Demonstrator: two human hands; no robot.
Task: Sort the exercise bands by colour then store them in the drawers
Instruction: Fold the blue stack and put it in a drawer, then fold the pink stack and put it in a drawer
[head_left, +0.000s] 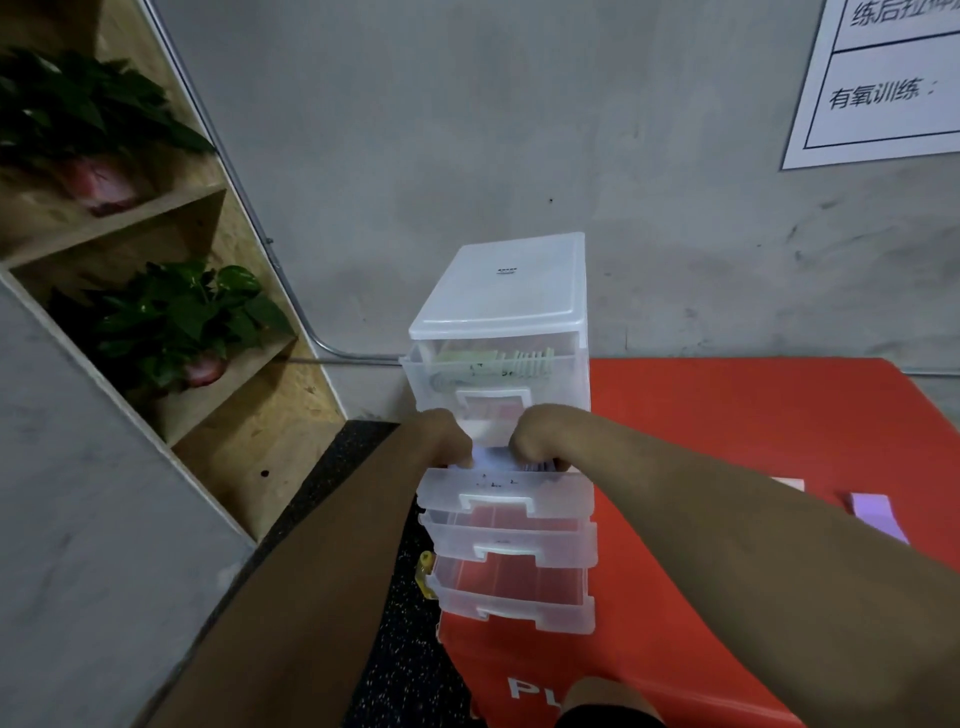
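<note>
A clear plastic drawer unit (498, 291) stands against the grey wall at the left edge of a red mat (727, 415). Its top drawer (561, 379) is pushed in and holds greenish bands (467, 358). The second drawer (566, 493) is pulled out, and the two lower drawers (566, 603) also stick out. Both hands reach into the second drawer from above. The left hand (444, 434) and the right hand (540, 434) have their fingers curled down onto a pale band (493, 460) that lies inside that drawer, gripping it at either end. A purple band (878, 517) lies flat on the mat, well apart to the right. Potted plants (176, 322) sit on a wooden shelf to the left
</note>
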